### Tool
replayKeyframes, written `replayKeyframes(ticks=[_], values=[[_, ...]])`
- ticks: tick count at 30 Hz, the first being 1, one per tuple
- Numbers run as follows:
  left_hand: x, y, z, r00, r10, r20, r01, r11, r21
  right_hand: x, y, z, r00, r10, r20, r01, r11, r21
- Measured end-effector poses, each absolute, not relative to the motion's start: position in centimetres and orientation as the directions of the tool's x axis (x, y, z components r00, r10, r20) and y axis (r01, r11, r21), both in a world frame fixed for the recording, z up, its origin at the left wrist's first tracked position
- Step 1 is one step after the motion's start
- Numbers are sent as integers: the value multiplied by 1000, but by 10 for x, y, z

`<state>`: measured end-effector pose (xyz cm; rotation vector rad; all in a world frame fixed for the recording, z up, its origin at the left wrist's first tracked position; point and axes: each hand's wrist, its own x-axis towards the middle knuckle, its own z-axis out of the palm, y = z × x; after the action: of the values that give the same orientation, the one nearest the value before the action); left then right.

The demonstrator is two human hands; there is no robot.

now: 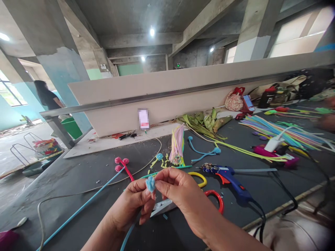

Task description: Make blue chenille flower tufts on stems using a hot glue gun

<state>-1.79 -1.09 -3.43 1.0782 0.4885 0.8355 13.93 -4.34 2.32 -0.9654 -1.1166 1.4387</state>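
Observation:
A small light-blue pipe-cleaner flower [150,184] is pinched between my two hands above the dark table. The fingers of my left hand [136,198] are closed round its base, and a blue stem hangs down below that hand. My right hand [178,190] closes its thumb and forefinger on the flower's right side. Partly hidden under my right hand lie scissors with one yellow handle loop [200,179] and one red loop [218,200]. Just beyond the hands, short yellow-green pipe-cleaner pieces [164,162] are scattered beside another blue flower [159,157].
A blue glue gun [235,181] with its cable lies right of my hands. Pink pipe-cleaner balls on a stem [123,165] lie left. A pale pipe-cleaner bundle [177,146], dried leaves [209,125] and a magenta power strip [274,155] are farther back. A person [48,96] stands far left.

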Motion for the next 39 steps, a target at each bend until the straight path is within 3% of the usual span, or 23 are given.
replayKeyframes(ticks=[11,18,23,27,34,39], values=[[-15,-11,-31,578,816,11,-331,222,917,138,-46,20,-96,995,13,-331,-19,-943],[-10,-13,-27,501,865,-10,-313,192,930,137,-42,13,-102,994,49,-238,23,-971],[-7,-14,-26,436,900,8,-264,119,957,136,-41,0,1,968,252,15,252,-968],[-5,-12,-27,303,951,59,-186,-2,982,140,-42,-9,92,948,303,69,298,-952],[-4,-10,-32,62,959,277,131,-283,950,139,-38,-19,154,984,86,-157,110,-981],[-1,-17,-35,-47,839,541,502,-448,739,118,-38,-24,52,998,-39,-436,-12,-900]])
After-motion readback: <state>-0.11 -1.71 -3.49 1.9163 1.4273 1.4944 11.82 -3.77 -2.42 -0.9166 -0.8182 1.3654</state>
